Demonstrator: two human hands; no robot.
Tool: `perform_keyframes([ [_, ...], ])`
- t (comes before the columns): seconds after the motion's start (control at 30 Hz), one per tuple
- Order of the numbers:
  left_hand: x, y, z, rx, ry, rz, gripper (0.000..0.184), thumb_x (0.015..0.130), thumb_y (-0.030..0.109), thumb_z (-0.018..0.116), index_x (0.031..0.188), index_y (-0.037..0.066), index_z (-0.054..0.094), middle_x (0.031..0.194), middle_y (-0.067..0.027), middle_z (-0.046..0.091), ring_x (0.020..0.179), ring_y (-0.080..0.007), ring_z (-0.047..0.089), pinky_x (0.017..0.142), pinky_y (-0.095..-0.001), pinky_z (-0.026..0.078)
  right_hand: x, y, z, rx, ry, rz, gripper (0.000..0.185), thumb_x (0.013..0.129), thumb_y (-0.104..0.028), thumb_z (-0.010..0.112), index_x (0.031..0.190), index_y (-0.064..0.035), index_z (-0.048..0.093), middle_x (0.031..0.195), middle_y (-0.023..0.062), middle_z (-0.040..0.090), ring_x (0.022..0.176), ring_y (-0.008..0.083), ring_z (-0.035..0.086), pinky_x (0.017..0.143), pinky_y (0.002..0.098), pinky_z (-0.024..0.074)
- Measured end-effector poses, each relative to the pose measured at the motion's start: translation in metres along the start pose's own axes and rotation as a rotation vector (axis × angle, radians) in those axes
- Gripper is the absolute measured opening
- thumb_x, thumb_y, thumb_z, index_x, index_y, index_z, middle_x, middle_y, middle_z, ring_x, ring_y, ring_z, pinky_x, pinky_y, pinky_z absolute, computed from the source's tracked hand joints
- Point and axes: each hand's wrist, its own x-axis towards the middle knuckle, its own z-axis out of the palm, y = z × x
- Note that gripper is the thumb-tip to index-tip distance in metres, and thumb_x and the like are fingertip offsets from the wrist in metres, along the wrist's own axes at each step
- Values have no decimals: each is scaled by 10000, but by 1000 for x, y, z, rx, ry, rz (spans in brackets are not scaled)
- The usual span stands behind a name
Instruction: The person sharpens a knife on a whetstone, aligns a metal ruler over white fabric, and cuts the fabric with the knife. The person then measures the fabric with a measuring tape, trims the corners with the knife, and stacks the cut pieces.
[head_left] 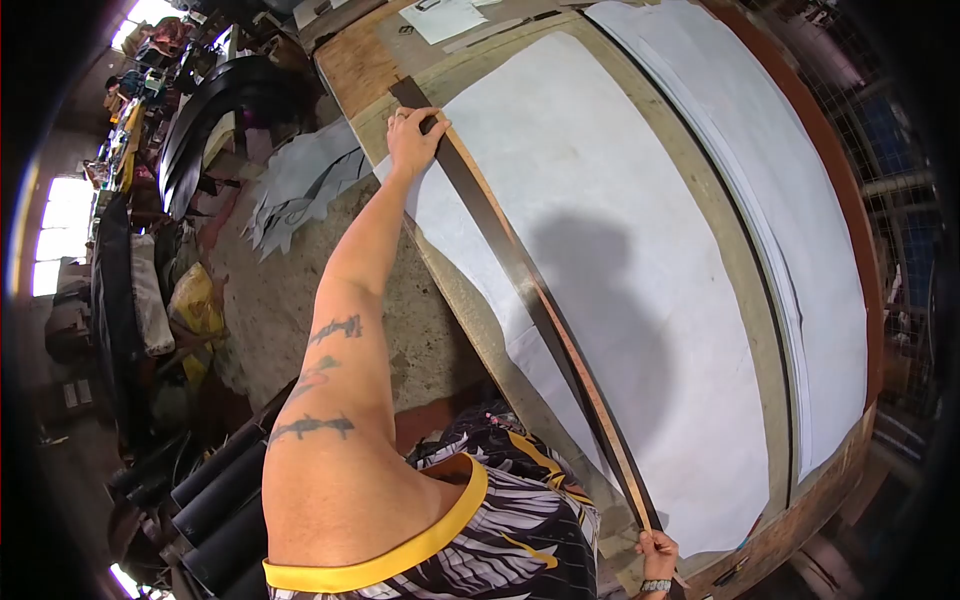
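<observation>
A long, narrow dark strip [480, 205] with a tan band along part of it runs diagonally over a large pale sheet [630, 160] on the table. Near the strip's far end, my left hand [415, 140] grips it, thumb on one side and fingers on the other. My right hand [657, 550] pinches the near end, close to the table's front edge. Toward that end the dark and tan parts look separated or twisted; I cannot tell if they are one piece. The strip's material is unclear.
A second pale sheet [770, 150] lies farther right, past a dark groove in the table [690, 190]. Ragged grey pieces [305, 185] hang or lie left of the table. Dark rolls [230, 510] stand at lower left. White paper [445, 18] lies at the far end.
</observation>
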Motion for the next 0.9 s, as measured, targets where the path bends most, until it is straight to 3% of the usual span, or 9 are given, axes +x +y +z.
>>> perform_keyframes([
  [0.17, -2, 5, -1, 6, 59, 33, 350, 779, 370, 798, 1053, 155, 762, 989, -118, 632, 1011, -323, 552, 915, -426, 444, -13, -9, -13, 25, -10, 60, 200, 865, -172, 767, 845, 12, 692, 629, 25, 620, 565, 96, 559, 517, 254, 443],
  [0.27, -4, 7, -3, 23, 30, 43, 377, 789, 395, 782, 1071, 147, 754, 1038, -115, 616, 1042, -323, 534, 934, -434, 434, -34, -43, -20, 36, -150, 116, 145, 920, -125, 705, 1016, -19, 722, 867, 2, 679, 754, 89, 574, 665, 244, 476],
  [0.47, -11, 9, -4, 55, 32, 51, 400, 796, 410, 766, 1093, 144, 748, 1096, -116, 609, 1067, -327, 519, 951, -454, 422, -42, -47, -21, 71, -40, 85, 130, 864, -93, 766, 965, -30, 713, 799, -35, 660, 731, 67, 572, 621, 227, 448],
  [0.57, -7, 5, -1, 101, 49, 73, 414, 795, 433, 755, 1094, 147, 747, 1079, -134, 635, 1081, -333, 538, 972, -464, 415, -42, -52, -21, -8, -54, 61, 174, 919, -218, 724, 910, -46, 697, 777, -9, 633, 737, 103, 559, 665, 262, 443],
  [0.6, -6, 3, 2, 113, 37, 94, 418, 795, 444, 750, 1092, 149, 747, 1069, -143, 647, 1085, -335, 548, 980, -467, 413, -26, 4, -25, 157, 25, -118, 194, 836, -184, 781, 826, -21, 677, 660, 8, 619, 592, 94, 576, 552, 267, 461],
  [0.73, 14, -39, 13, 159, -229, 260, 428, 869, 432, 687, 1087, 65, 727, 1053, -165, 699, 1052, -312, 627, 945, -445, 476, -1, 37, -19, -476, 14, -221, 191, 927, -221, 591, 996, -60, 666, 899, 97, 698, 813, 246, 658, 663, 354, 510],
  [0.83, 26, -47, 18, -47, -378, 200, 483, 921, 427, 657, 1157, 8, 703, 1091, -160, 715, 1059, -290, 645, 936, -422, 502, -18, 61, -37, -56, 100, -68, 295, 926, -272, 671, 800, -6, 647, 660, -2, 534, 647, 111, 471, 605, 310, 425],
  [0.87, 45, -57, 23, 412, -219, 492, 525, 927, 520, 611, 1171, 68, 723, 1102, -179, 714, 1062, -312, 645, 926, -422, 509, -17, 62, -41, -95, 176, -17, 285, 908, -267, 702, 839, 7, 665, 658, -10, 588, 639, 92, 495, 603, 302, 436],
  [0.9, 47, -69, 33, 405, -190, 440, 574, 935, 599, 541, 1197, 121, 718, 1125, -173, 710, 1091, -336, 625, 959, -449, 483, -22, 85, -44, -26, 275, 114, 280, 882, -266, 733, 852, 10, 695, 672, 14, 629, 640, 99, 519, 604, 305, 448],
])
